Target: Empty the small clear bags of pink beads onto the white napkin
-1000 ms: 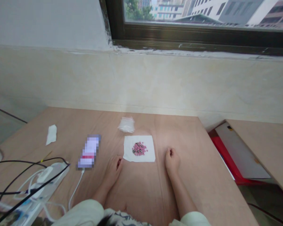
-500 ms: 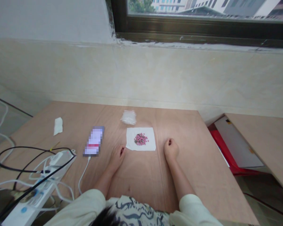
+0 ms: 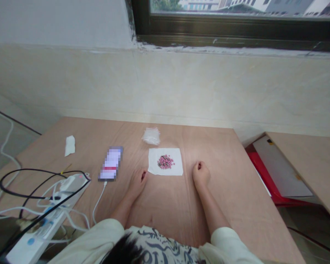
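A small heap of pink and dark beads (image 3: 165, 162) lies on a white sheet of paper (image 3: 152, 170) in the middle of the table. My left hand (image 3: 139, 180) rests on the wood just left of the sheet's lower corner, fingers curled into a loose fist. To the right of the paper, apart from it, my right hand (image 3: 201, 173) is closed in a fist on the tabletop. A dark hollow shows inside each fist, and I see nothing held in either.
Behind the paper sits a clear plastic bag (image 3: 151, 136). A phone (image 3: 110, 164) on a white cable lies to the left, past it a white scrap (image 3: 69, 146). A power strip (image 3: 51, 220) with tangled cords fills the left front. Another table (image 3: 305, 154) stands at right.
The whole view has shifted slightly as the camera moved. Both hands and the beads stay in the same places on the table.
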Demonstrator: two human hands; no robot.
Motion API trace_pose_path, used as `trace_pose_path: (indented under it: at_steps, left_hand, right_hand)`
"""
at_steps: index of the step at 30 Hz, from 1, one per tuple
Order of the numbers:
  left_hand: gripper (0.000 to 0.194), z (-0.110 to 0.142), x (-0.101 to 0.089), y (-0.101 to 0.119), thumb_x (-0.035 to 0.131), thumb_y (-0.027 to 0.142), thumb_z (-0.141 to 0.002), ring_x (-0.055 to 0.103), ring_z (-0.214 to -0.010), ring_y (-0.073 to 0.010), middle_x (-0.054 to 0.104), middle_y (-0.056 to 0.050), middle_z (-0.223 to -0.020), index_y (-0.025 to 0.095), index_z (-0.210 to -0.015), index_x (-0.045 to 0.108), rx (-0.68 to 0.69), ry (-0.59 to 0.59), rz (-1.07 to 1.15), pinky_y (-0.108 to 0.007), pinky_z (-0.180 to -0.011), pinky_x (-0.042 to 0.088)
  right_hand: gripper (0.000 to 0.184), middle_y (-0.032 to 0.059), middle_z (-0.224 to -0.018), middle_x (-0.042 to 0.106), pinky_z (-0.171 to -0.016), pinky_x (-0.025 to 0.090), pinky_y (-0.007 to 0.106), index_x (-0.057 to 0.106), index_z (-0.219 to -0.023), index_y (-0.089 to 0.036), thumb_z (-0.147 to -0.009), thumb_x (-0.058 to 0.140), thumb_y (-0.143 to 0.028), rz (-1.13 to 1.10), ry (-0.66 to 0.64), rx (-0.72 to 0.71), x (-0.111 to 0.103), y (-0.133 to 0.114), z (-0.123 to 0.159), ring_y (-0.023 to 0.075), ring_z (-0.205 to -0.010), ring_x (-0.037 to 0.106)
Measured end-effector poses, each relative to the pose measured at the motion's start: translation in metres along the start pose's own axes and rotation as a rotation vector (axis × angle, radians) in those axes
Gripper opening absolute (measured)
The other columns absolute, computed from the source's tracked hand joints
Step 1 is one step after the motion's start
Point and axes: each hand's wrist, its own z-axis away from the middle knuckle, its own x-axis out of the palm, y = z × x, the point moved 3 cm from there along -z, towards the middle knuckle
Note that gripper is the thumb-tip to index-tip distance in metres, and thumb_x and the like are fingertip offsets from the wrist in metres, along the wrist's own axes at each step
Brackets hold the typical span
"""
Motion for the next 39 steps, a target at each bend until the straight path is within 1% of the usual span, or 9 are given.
trace_pose_path:
  at_steps: [8,19,26,29,33,36,39]
  left_hand:
    - [0.023,-0.006,0.001,0.000,0.033,0.027,-0.081,0.044,-0.063,-0.0154,0.048,0.000,-0.062,0.018,-0.068,0.049,0.034,0.029,-0.040,-0.026,-0.059,0.034]
    - [0.023,-0.021,0.002,0.001,0.033,0.027,-0.079,0.045,-0.063,-0.0154,0.048,0.000,-0.061,0.018,-0.068,0.051,0.020,0.051,-0.028,-0.026,-0.059,0.035]
    - [0.018,-0.022,0.006,-0.004,0.043,0.033,-0.074,0.045,-0.060,-0.0146,0.045,0.002,-0.056,0.018,-0.065,0.047,-0.005,0.047,-0.023,-0.024,-0.057,0.035]
    - [0.015,-0.022,0.009,-0.007,0.044,0.031,-0.073,0.045,-0.059,-0.0145,0.044,0.003,-0.057,0.019,-0.065,0.046,-0.009,0.051,-0.024,-0.025,-0.057,0.035]
    - [0.015,-0.022,0.010,-0.009,0.043,0.029,-0.074,0.045,-0.061,-0.0150,0.044,0.002,-0.058,0.019,-0.064,0.045,-0.011,0.058,-0.027,-0.025,-0.059,0.035]
    - [0.015,-0.022,0.010,-0.008,0.042,0.030,-0.074,0.045,-0.061,-0.0148,0.045,0.002,-0.058,0.019,-0.064,0.045,-0.007,0.055,-0.025,-0.025,-0.059,0.035]
    - [0.014,-0.022,0.008,-0.007,0.043,0.030,-0.073,0.046,-0.062,-0.0149,0.045,0.002,-0.058,0.019,-0.064,0.046,-0.007,0.057,-0.022,-0.025,-0.059,0.035]
  right_hand:
    - [0.030,0.0005,-0.052,0.047,-0.043,0.017,0.021,0.053,-0.066,-0.015,-0.078,0.031,-0.031,-0.012,-0.008,-0.005,-0.001,-0.001,0.000,0.0102,-0.045,0.035]
    - [0.029,0.0002,-0.051,0.046,-0.043,0.018,0.021,0.053,-0.064,-0.015,-0.077,0.031,-0.031,-0.031,-0.001,-0.025,-0.001,-0.002,0.001,0.0105,-0.044,0.035]
    - [0.027,-0.0007,-0.052,0.044,-0.044,0.020,0.022,0.049,-0.063,-0.017,-0.076,0.031,-0.032,-0.065,-0.019,-0.021,-0.001,-0.001,0.001,0.0112,-0.045,0.036]
    - [0.024,-0.0004,-0.054,0.044,-0.046,0.024,0.022,0.046,-0.062,-0.017,-0.075,0.034,-0.034,-0.122,-0.039,-0.079,0.002,-0.006,0.008,0.0122,-0.048,0.039]
    - [0.021,-0.0009,-0.056,0.044,-0.051,0.030,0.023,0.043,-0.065,-0.018,-0.072,0.041,-0.038,-0.209,-0.102,-0.194,0.011,-0.015,0.025,0.0136,-0.055,0.042]
    - [0.022,-0.0006,-0.059,0.043,-0.054,0.032,0.024,0.043,-0.068,-0.018,-0.069,0.046,-0.040,-0.197,-0.113,-0.253,0.016,-0.018,0.033,0.0145,-0.058,0.042]
    - [0.021,-0.0013,-0.059,0.042,-0.054,0.032,0.025,0.043,-0.069,-0.018,-0.068,0.047,-0.039,-0.189,-0.129,-0.277,0.019,-0.017,0.035,0.0144,-0.057,0.042]
